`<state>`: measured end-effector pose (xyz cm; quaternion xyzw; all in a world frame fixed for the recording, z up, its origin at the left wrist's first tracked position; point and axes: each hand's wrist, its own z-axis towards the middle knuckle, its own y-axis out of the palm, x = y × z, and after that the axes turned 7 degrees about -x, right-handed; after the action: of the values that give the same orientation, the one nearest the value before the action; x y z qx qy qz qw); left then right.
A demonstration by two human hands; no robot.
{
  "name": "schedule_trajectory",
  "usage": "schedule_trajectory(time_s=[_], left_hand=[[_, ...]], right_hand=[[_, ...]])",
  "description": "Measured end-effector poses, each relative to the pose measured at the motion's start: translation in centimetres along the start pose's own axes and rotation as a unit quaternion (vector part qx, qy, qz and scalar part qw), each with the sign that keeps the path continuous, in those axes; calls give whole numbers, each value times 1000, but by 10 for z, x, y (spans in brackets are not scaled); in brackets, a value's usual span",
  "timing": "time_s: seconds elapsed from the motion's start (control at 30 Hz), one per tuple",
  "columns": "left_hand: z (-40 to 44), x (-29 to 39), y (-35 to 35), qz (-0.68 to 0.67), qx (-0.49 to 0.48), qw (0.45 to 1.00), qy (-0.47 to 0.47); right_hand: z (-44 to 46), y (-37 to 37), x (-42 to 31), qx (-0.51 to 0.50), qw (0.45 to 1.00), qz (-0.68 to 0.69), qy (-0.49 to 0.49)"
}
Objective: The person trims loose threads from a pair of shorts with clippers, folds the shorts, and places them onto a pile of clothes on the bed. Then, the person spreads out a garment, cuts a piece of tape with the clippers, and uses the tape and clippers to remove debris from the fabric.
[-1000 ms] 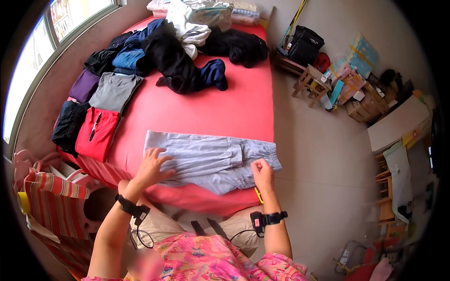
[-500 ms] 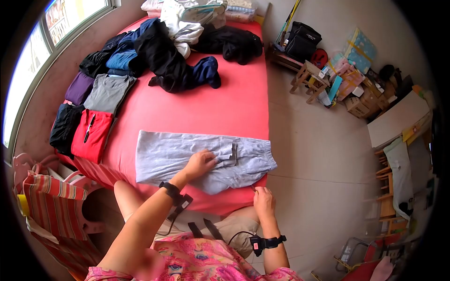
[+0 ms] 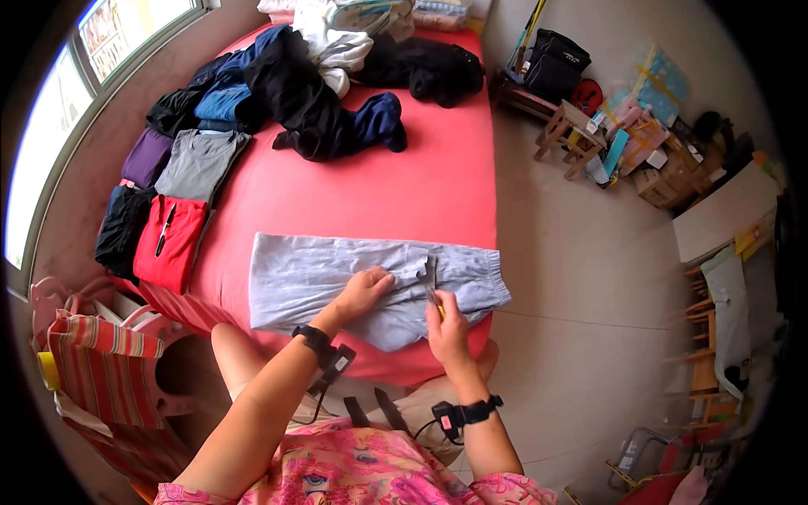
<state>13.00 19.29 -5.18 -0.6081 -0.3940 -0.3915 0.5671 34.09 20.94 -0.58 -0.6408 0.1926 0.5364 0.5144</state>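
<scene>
Light grey pants with a gathered elastic waistband lie folded lengthwise across the near end of the bed, waistband to the right. A small raised flap of cloth shows near their middle. My left hand is on the pants left of this flap, its fingers bent and closed on the cloth. Just below the flap, my right hand is closed around a small tool with a yellow part and a thin greyish tip. The tip points toward the flap; whether it touches the cloth I cannot tell.
The bed has a pink-red sheet. Along its left side lie folded clothes, including a red one with a black-and-white pen-like item on it and a grey shirt. Rumpled dark clothes lie farther back. A striped bag stands left.
My right hand has moved up and left from the bed's near edge onto the pants, carrying the small tool. My left hand stays on the cloth. The view has shifted slightly.
</scene>
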Motion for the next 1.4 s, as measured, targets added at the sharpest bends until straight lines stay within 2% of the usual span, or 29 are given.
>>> schedule_trajectory(time_s=[0.07, 0.27, 0.37, 0.5, 0.57, 1.4], left_hand=[[2, -4, 1, -2, 3, 1000, 9], [1, -2, 1, -15, 8, 1000, 10], [2, -3, 1, -19, 10, 1000, 0], [2, -1, 1, -61, -3, 998, -23], [3, -3, 2, -62, -2, 998, -18], [4, -8, -1, -29, -8, 999, -20]], right_hand=[[22, 15, 6, 31, 988, -67, -137], [39, 31, 24, -9, 975, -212, -69], [32, 34, 29, 1, 974, -202, -102], [31, 37, 27, 7, 975, -202, -88], [33, 41, 34, 49, 961, -235, -139], [31, 45, 39, 92, 956, -224, -166]])
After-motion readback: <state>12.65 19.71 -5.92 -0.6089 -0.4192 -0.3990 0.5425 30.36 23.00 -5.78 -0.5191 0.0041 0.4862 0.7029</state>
